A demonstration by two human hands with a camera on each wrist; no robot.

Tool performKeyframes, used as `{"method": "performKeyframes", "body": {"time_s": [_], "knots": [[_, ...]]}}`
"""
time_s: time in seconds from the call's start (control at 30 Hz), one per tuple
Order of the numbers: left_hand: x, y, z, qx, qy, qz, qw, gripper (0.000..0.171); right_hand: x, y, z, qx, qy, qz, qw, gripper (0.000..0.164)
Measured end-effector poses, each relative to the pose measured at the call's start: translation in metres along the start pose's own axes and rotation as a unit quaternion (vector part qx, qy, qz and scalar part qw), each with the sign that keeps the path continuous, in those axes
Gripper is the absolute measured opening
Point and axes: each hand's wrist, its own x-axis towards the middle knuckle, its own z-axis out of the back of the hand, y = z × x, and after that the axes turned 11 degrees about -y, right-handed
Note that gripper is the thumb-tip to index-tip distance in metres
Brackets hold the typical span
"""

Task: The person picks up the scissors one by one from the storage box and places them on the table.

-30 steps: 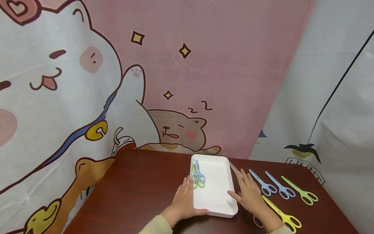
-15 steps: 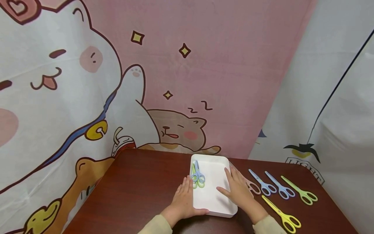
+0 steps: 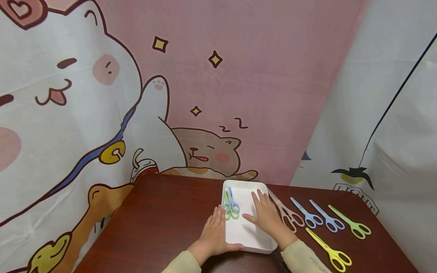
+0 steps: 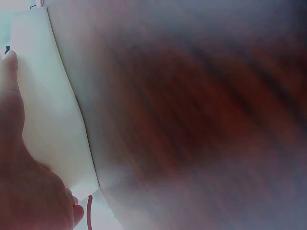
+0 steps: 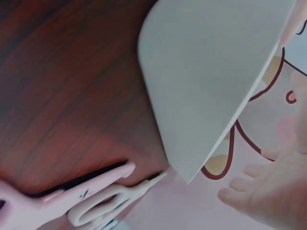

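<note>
A white tray lies on the dark table; inside along its left wall, blue scissors overlap green scissors. My left hand rests against the tray's left side, fingers straight, thumb at the near rim; the left wrist view has this hand by the tray's outer wall. Over the tray's right part is my right hand, fingers spread, holding nothing. Just right of the tray lie pinkish scissors; the right wrist view shows a pink pair beside a paler pair.
Farther right on the table lie two blue scissors, light green scissors and, nearer, yellow scissors. A cartoon-printed cloth hangs behind the table's far edge.
My right hand has moved left, from beside the tray's right edge to over its right part, uncovering the pinkish scissors. My left hand and the tray have stayed put.
</note>
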Motion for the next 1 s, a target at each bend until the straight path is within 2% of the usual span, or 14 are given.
{"method": "performKeyframes", "body": {"time_s": [0.17,0.37,0.67,0.83,1.0], "knots": [[-0.001,0.000,0.004,-0.011,0.001,0.000,0.9999,0.135,0.006,0.008,-0.005,0.005,0.012,0.001,1.000,0.088],[-0.001,0.001,0.000,-0.007,-0.007,-0.002,1.0000,0.136,0.016,0.018,-0.009,0.032,0.038,-0.006,0.999,0.090],[0.000,0.002,0.000,-0.030,-0.014,-0.001,0.9994,0.136,0.031,0.031,-0.017,0.059,0.092,-0.047,0.993,0.091],[-0.001,0.002,-0.001,-0.026,-0.022,-0.007,0.9994,0.136,0.041,0.037,-0.025,0.053,0.120,-0.074,0.989,0.091],[0.000,0.001,0.001,-0.028,-0.012,-0.003,0.9995,0.135,0.048,0.042,-0.035,0.036,0.140,-0.103,0.984,0.089]]}}
